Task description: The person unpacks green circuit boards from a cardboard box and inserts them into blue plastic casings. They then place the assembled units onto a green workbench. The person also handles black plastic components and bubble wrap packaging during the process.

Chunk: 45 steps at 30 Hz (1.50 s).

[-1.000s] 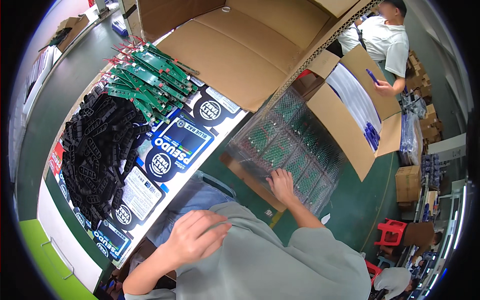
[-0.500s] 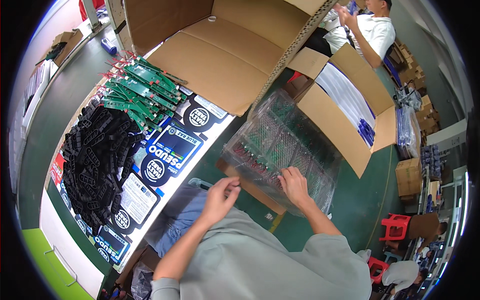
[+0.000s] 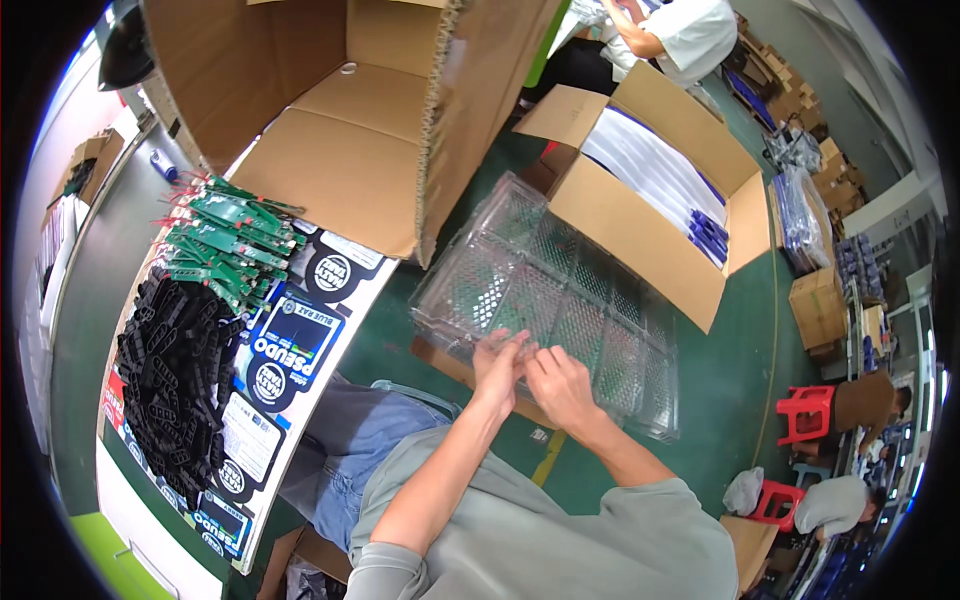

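My left hand (image 3: 497,368) and my right hand (image 3: 560,382) meet over the near edge of a clear plastic tray (image 3: 490,265) with perforated compartments. Both hands are closed, thumbs and fingertips drawn together and almost touching each other. What sits between the fingertips is too small and hidden to make out; it may be the tray's rim. Patches of green show through the tray's clear walls. Brown cardboard (image 3: 440,362) lies beneath the tray's near left corner.
To the left, a table bears green circuit boards (image 3: 230,235) with red wires and a heap of black plastic pieces (image 3: 175,385). A large open carton (image 3: 350,140) stands behind. Another carton (image 3: 640,240) holds white sleeves. A co-worker (image 3: 690,40) sits beyond; red stools (image 3: 805,412) stand right.
My left hand has moved right to join my right hand, and its fingers have closed. My right hand has shifted slightly left. Red wires seen along the near compartments before no longer show. The view has shifted.
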### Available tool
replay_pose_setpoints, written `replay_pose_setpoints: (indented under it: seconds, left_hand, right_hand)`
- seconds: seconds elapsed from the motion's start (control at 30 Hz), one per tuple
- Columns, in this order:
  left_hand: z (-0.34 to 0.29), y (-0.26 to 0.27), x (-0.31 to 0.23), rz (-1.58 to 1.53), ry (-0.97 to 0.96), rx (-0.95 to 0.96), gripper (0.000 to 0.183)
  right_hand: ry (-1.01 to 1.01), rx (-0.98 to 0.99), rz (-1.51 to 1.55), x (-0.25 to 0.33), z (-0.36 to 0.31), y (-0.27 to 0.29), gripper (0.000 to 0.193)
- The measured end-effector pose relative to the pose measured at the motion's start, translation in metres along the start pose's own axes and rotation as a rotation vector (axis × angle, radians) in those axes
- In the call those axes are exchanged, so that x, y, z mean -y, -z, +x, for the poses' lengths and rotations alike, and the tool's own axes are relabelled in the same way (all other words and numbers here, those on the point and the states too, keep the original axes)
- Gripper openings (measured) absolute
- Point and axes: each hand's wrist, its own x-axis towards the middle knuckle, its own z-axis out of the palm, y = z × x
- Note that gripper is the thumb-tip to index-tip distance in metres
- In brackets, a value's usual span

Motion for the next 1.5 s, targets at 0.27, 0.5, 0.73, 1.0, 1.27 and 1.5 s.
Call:
replay_pose_setpoints:
  seconds: [0.27,0.5,0.73,1.0,1.27,1.5]
  left_hand:
    - [-0.033,0.066,-0.063,0.056,-0.090,-0.101,0.039]
    - [-0.051,0.150,-0.125,0.085,-0.133,-0.099,0.035]
    - [-0.052,0.208,-0.169,0.079,-0.196,-0.145,0.042]
    - [-0.054,0.223,-0.193,0.138,-0.196,-0.156,0.042]
    - [-0.018,0.246,-0.224,0.113,-0.248,-0.141,0.047]
    - [0.025,0.318,-0.245,-0.166,-0.020,0.140,0.055]
  right_hand:
    - [-0.206,-0.032,0.228,0.024,-0.011,0.043,0.054]
    - [-0.890,-0.234,0.188,-0.038,-0.097,0.042,0.079]
    - [-1.432,-0.294,1.316,-0.031,-0.096,0.042,0.097]
    - [-1.310,0.199,1.675,-0.024,-0.087,0.054,0.058]
    - [-1.079,0.281,1.727,-0.050,-0.002,0.055,0.048]
    - [-0.828,0.344,1.655,-0.099,0.095,0.024,0.044]
